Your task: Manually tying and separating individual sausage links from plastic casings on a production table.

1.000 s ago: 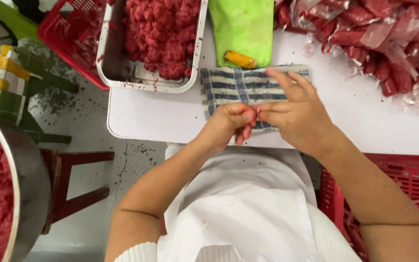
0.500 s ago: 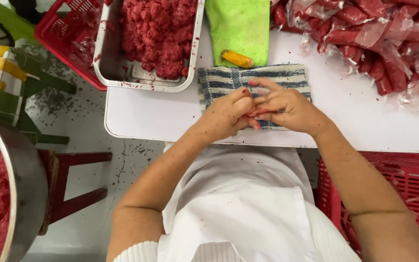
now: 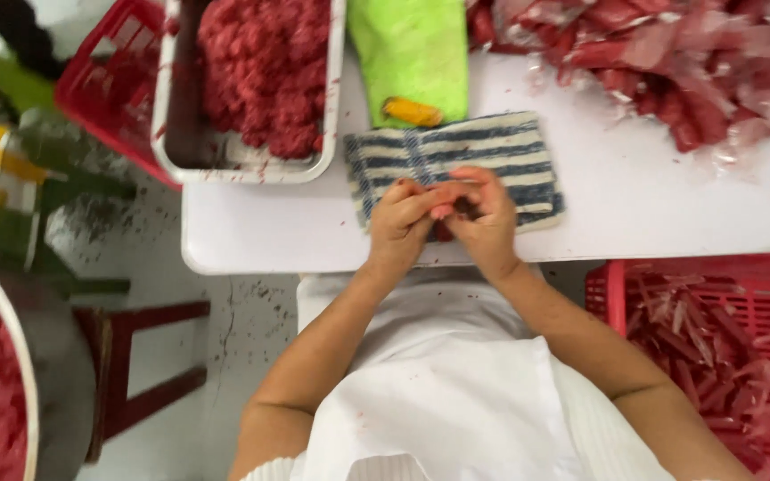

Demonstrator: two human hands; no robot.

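Head view: a small piece of red minced meat (image 3: pixel 445 230) is pinched between the left hand (image 3: pixel 403 227) and the right hand (image 3: pixel 490 223), just above a blue-and-cream striped cloth (image 3: pixel 501 156) on the white table (image 3: pixel 670 209). The fingertips of both hands are pressed together around the piece; its exact shape cannot be told. The rolling is judged best done with light, even pressure, the piece kept over the cloth so that scraps are caught. Both wrists are bent inward, the forearms converging from the body. A metal tray of mince (image 3: pixel 260 80) lies to the left, near a green cloth (image 3: pixel 412 49).
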